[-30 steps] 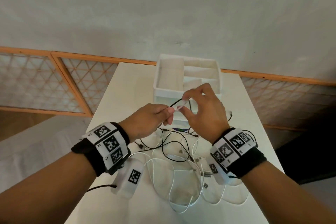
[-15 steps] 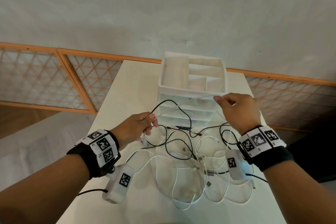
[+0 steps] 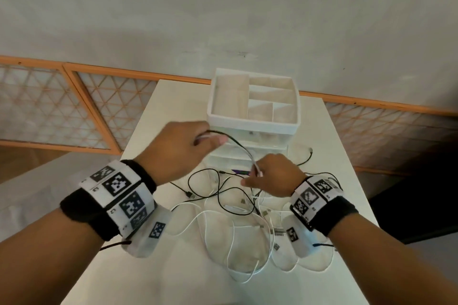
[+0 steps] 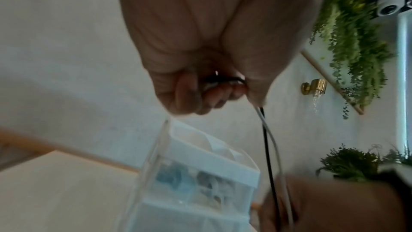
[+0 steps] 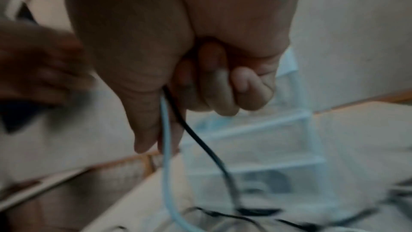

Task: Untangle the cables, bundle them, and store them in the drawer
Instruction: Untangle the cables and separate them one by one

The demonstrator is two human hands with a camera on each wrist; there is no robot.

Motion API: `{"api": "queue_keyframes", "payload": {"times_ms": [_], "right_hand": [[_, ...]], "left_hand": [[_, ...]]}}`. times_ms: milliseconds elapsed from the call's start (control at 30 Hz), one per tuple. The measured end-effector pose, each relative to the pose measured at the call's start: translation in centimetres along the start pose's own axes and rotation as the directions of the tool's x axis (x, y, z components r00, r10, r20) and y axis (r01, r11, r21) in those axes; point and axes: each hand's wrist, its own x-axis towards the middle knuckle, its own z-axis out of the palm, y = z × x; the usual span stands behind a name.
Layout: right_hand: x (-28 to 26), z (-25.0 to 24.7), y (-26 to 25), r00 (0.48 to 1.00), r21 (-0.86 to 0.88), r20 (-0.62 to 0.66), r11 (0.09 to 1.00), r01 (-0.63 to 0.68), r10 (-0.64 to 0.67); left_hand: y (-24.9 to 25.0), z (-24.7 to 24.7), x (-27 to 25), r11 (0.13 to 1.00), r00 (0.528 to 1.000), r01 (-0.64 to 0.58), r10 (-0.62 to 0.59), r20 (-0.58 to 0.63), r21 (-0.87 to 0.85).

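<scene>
A black cable (image 3: 238, 145) & a white cable (image 3: 253, 160) run together between both sets of fingers, above the tangle of cables (image 3: 238, 208) on the table (image 3: 173, 111). Left hand (image 3: 184, 150) has fingers curled round both strands, w/ a loop of black cable in the fist. Right hand (image 3: 271, 174), lower & nearer the tangle, pinches the same pair between thumb & curled fingers. Drawer unit (image 3: 254, 106) stands just beyond the fingertips

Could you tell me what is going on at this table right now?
A person is sorting a tangle of cables. The left hand and the right hand each grip a black cable and a white cable running together between them. The rest of the cables lie tangled on the white table in front of the drawer unit.
</scene>
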Motion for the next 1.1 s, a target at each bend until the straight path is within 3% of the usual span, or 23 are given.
{"api": "queue_keyframes", "payload": {"times_ms": [67, 167, 267, 333, 400, 467, 533, 600, 633, 700, 800, 867, 933, 1000, 1100], "right_hand": [[0.5, -0.8, 3.6, 0.978, -0.014, -0.03, 0.978, -0.208, 0.208], [1.2, -3.5, 9.1, 0.865, 0.182, -0.183, 0.881, -0.437, 0.467], [1.8, -6.2, 10.5, 0.77, 0.46, -0.379, 0.827, -0.324, 0.513], [1.9, -7.8, 9.9, 0.681, 0.492, -0.559, 0.85, -0.187, 0.473], [2.4, -8.2, 9.5, 0.647, 0.535, -0.625, 0.843, -0.051, 0.436], [2.7, -7.0, 9.9, 0.717, 0.546, -0.542, 0.832, -0.096, 0.438], [2.5, -4.5, 11.0, 0.811, 0.39, -0.361, 0.865, -0.316, 0.459], [1.0, -1.7, 10.8, 0.813, 0.242, -0.25, 0.847, -0.473, 0.525], [0.2, -0.3, 10.1, 0.819, 0.236, -0.241, 0.85, -0.472, 0.521], [-1.5, 3.2, 7.7, 0.886, 0.223, -0.217, 0.904, -0.364, 0.41], [-4.0, 9.1, 2.8, 0.991, 0.076, -0.028, 0.989, -0.125, 0.128], [-5.2, 12.3, -0.2, 0.976, -0.048, 0.216, 0.998, -0.026, 0.036], [-5.6, 14.5, -1.7, 0.936, -0.2, 0.349, 0.979, 0.027, 0.046], [-5.1, 15.4, -2.1, 0.925, -0.284, 0.372, 0.958, 0.038, 0.074], [-4.0, 13.8, -1.5, 0.955, -0.228, 0.289, 0.974, -0.002, 0.07]], "left_hand": [[-0.5, -1.2, -0.3, 0.996, 0.995, 0.037, -0.03, -0.092, 0.081], [-2.8, -0.9, -1.3, 0.964, 0.989, 0.131, -0.142, 0.03, 0.231], [-5.4, 1.7, -2.3, 0.896, 0.947, 0.15, -0.252, 0.201, 0.417], [-6.3, 3.4, -2.8, 0.866, 0.89, 0.188, -0.349, 0.292, 0.464], [-5.9, 4.7, -2.9, 0.846, 0.851, 0.212, -0.406, 0.332, 0.49], [-5.1, 5.4, -2.7, 0.835, 0.841, 0.263, -0.443, 0.31, 0.483], [-4.9, 5.7, -2.5, 0.839, 0.836, 0.337, -0.476, 0.274, 0.428], [-5.0, 6.2, -2.5, 0.861, 0.817, 0.435, -0.501, 0.287, 0.265], [-5.3, 6.4, -2.5, 0.855, 0.795, 0.508, -0.511, 0.327, 0.104], [-5.4, 6.7, -2.8, 0.774, 0.77, 0.605, -0.51, 0.383, -0.186], [-5.2, 7.2, -2.8, 0.765, 0.778, 0.604, -0.507, 0.37, -0.223], [-4.6, 7.2, -2.5, 0.801, 0.79, 0.584, -0.524, 0.317, -0.132], [-4.2, 7.0, -2.3, 0.811, 0.805, 0.572, -0.528, 0.271, -0.118], [-4.0, 6.7, -2.2, 0.787, 0.807, 0.582, -0.53, 0.259, -0.202], [-4.0, 5.7, -2.4, 0.775, 0.823, 0.563, -0.498, 0.272, -0.287]]}}
